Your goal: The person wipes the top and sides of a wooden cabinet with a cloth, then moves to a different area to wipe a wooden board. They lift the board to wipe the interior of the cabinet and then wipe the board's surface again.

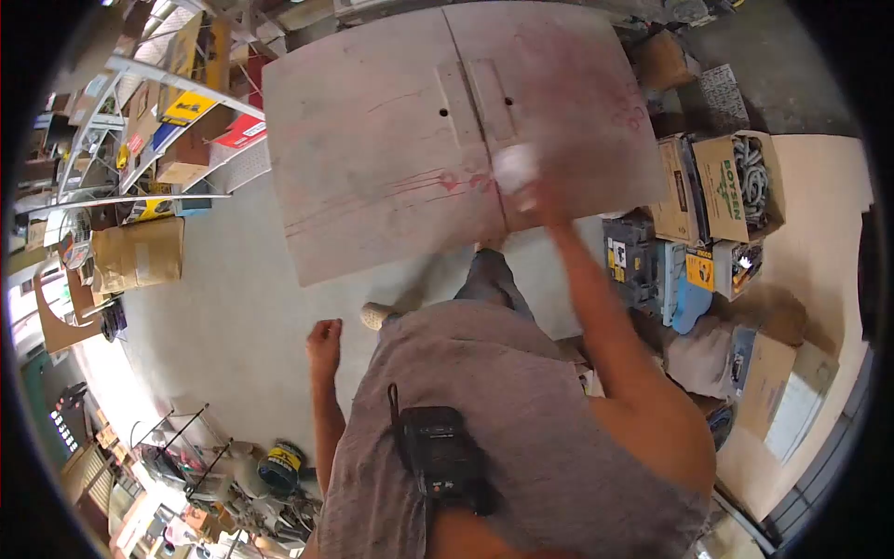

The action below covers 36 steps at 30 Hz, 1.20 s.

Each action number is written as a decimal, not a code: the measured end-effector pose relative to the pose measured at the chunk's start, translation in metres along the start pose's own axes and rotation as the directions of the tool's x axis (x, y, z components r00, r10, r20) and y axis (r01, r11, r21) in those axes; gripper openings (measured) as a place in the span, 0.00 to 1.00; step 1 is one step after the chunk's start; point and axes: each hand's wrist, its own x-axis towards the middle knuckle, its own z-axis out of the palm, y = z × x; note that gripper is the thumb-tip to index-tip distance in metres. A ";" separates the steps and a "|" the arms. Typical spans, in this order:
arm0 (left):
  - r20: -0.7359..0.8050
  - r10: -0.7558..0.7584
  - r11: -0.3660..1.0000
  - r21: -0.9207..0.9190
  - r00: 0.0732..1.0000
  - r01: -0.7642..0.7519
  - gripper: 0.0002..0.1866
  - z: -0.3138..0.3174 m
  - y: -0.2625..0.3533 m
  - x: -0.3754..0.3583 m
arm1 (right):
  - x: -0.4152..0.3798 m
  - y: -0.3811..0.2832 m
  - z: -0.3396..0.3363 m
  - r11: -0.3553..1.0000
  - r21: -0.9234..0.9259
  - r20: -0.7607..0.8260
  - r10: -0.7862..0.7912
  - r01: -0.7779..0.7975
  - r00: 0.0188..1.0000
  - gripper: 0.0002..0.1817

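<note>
Before me lies a large, worn panel like a pair of cabinet doors, with a seam down the middle and red stains and streaks. Two long raised strips flank the seam, and a dark hole shows near each one. My right hand, smeared by motion, is closed on a white wad over the panel's near part, just right of the seam. Whether the wad is cloth or paper I cannot make out. Away from the panel, my left hand hangs at my side with its fingers curled and nothing visible in them.
Metal shelving with boxes stands on the left, above a cardboard box. At right are a box of grey coiled material and a black tool case. A black device hangs on my chest.
</note>
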 end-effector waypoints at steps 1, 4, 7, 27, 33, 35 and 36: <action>0.085 0.013 0.999 -0.050 0.996 -0.009 0.15 0.021 0.003 -0.011 | -0.020 0.081 -0.028 0.937 -0.196 0.036 0.300 -0.288 0.953 0.09; 0.220 0.020 0.999 -0.033 0.975 -0.013 0.15 0.063 0.037 -0.044 | -0.066 0.250 -0.141 0.711 -0.294 -0.286 0.572 -0.639 0.769 0.15; 0.197 -0.079 0.997 0.040 0.977 0.073 0.16 0.077 0.068 -0.056 | -0.032 0.263 -0.210 0.528 0.096 -0.541 0.740 -0.844 0.401 0.19; 0.006 -0.093 0.995 0.035 0.996 0.093 0.15 0.083 0.121 -0.050 | 0.073 0.029 -0.054 0.963 0.058 0.148 -0.269 0.263 0.952 0.14; -0.024 -0.049 0.998 -0.028 0.998 0.048 0.15 0.070 0.089 -0.024 | 0.047 0.274 -0.186 0.478 -0.040 -0.190 0.859 -0.878 0.476 0.23; -0.038 -0.120 0.991 0.055 0.992 0.122 0.15 0.057 0.105 -0.019 | 0.045 0.269 -0.197 0.394 0.039 -0.211 0.901 -0.918 0.378 0.27; -0.059 -0.092 0.996 -0.020 0.994 0.091 0.15 0.059 0.089 -0.011 | 0.043 0.256 -0.188 0.484 -0.027 -0.209 0.853 -0.875 0.478 0.27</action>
